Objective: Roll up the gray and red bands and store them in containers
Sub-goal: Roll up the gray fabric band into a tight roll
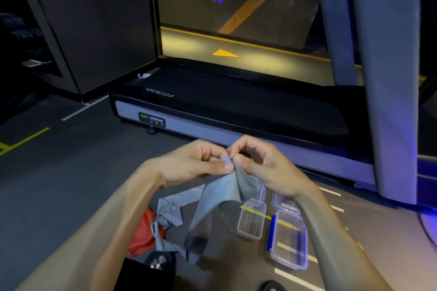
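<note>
A long gray band (220, 198) hangs from both hands at mid-frame, and its lower length trails in loops on the floor. My left hand (189, 163) pinches the band's top end between thumb and fingers. My right hand (260, 160) pinches the same end from the other side, fingertips meeting the left hand's. The red band (144, 234) lies crumpled on the floor at lower left, partly under the gray band. A small clear container (251, 220) and a larger clear container (289, 241) with a blue edge stand open on the floor to the right.
A container lid (285, 203) lies behind the larger container, under my right wrist. A treadmill (236, 106) with a gray upright post (390, 78) runs across the floor just beyond my hands. My feet in dark sandals (160, 261) show at the bottom edge.
</note>
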`<state>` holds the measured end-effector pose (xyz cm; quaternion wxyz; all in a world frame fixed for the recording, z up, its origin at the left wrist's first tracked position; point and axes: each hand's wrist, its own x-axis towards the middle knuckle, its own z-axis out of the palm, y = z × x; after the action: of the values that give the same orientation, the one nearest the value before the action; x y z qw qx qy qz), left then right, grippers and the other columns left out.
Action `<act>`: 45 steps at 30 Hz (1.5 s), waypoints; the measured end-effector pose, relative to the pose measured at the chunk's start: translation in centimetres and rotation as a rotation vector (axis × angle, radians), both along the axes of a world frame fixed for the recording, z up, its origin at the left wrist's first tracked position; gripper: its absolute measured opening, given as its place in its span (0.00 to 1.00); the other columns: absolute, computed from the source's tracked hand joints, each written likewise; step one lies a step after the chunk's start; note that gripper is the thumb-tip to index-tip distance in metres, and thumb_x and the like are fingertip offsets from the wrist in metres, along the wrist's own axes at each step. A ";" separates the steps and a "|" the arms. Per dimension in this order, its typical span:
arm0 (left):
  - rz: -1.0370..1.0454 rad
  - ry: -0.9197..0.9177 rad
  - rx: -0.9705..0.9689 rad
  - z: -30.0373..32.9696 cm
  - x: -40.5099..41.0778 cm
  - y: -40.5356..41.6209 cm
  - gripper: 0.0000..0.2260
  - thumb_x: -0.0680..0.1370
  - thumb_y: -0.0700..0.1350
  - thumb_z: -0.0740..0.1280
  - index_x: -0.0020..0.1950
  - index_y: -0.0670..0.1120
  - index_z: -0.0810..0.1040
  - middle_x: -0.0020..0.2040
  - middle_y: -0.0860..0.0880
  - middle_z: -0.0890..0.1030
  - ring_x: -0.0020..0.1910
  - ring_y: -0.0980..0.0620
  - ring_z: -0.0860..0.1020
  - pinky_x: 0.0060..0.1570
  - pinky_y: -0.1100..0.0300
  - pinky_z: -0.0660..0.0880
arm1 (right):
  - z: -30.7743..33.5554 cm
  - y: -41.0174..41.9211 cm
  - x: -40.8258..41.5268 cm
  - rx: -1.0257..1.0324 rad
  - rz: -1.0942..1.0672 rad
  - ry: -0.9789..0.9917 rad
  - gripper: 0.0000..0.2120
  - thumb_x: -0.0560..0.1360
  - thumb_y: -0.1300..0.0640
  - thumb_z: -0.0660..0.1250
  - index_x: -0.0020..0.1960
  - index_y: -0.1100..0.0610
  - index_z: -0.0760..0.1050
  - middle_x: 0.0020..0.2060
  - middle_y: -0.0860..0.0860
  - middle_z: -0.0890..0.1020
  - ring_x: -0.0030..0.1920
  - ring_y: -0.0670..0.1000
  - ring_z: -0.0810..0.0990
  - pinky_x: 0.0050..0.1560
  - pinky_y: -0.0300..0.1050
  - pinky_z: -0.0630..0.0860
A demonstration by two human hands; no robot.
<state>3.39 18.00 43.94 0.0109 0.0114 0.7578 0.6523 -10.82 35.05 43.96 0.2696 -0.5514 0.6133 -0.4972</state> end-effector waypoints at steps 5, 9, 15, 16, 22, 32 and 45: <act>0.030 -0.053 -0.181 -0.2 0.4 -0.2 0.10 0.78 0.49 0.72 0.43 0.42 0.80 0.32 0.45 0.68 0.34 0.46 0.60 0.37 0.50 0.55 | 0.8 0.4 -0.3 0.081 0.048 0.074 0.04 0.81 0.60 0.68 0.52 0.61 0.78 0.42 0.58 0.79 0.43 0.49 0.76 0.48 0.46 0.74; 0.046 -0.076 -0.269 -0.3 0.8 -0.2 0.19 0.77 0.55 0.73 0.43 0.38 0.78 0.35 0.44 0.71 0.36 0.46 0.64 0.39 0.51 0.61 | 1.6 0.5 -0.9 -0.030 0.003 -0.024 0.04 0.81 0.60 0.67 0.50 0.60 0.77 0.40 0.49 0.78 0.41 0.46 0.75 0.42 0.39 0.73; 0.134 -0.025 -0.198 -0.3 0.7 -0.6 0.09 0.76 0.48 0.74 0.46 0.42 0.85 0.36 0.48 0.84 0.37 0.54 0.75 0.43 0.56 0.71 | 1.6 1.3 -2.7 -0.153 -0.110 -0.177 0.03 0.79 0.58 0.67 0.49 0.58 0.77 0.41 0.53 0.76 0.40 0.50 0.73 0.38 0.41 0.71; 0.138 -0.023 -0.201 -0.2 0.7 -0.5 0.09 0.75 0.48 0.75 0.46 0.43 0.85 0.37 0.46 0.85 0.38 0.54 0.76 0.44 0.56 0.71 | 1.5 1.4 -2.8 -0.151 -0.118 -0.170 0.03 0.79 0.58 0.67 0.49 0.57 0.78 0.41 0.53 0.77 0.40 0.49 0.73 0.39 0.39 0.72; 0.156 -0.020 -0.201 -0.1 0.8 -0.5 0.12 0.73 0.52 0.76 0.45 0.43 0.85 0.30 0.49 0.80 0.33 0.52 0.67 0.37 0.58 0.64 | 1.2 1.9 -3.1 -0.175 -0.134 -0.153 0.03 0.78 0.59 0.67 0.49 0.59 0.77 0.39 0.46 0.78 0.38 0.41 0.74 0.39 0.31 0.70; 0.108 -0.009 -0.113 0.2 1.1 -0.6 0.07 0.75 0.46 0.73 0.48 0.43 0.86 0.43 0.40 0.87 0.42 0.51 0.81 0.47 0.57 0.76 | 0.6 2.5 -3.2 -0.138 -0.165 -0.120 0.04 0.79 0.58 0.68 0.49 0.59 0.77 0.41 0.49 0.77 0.42 0.46 0.74 0.42 0.35 0.71; 0.045 -0.010 0.206 0.1 0.3 0.2 0.08 0.79 0.42 0.67 0.41 0.46 0.80 0.39 0.48 0.80 0.37 0.54 0.77 0.40 0.62 0.72 | 0.9 0.3 0.8 -0.210 0.057 -0.395 0.04 0.81 0.62 0.63 0.52 0.63 0.71 0.66 0.59 0.80 0.68 0.61 0.78 0.69 0.59 0.75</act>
<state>3.71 18.15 44.01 -0.0011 -0.0080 0.6869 0.7267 -9.99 35.38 44.87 0.3394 -0.4854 0.4775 -0.6490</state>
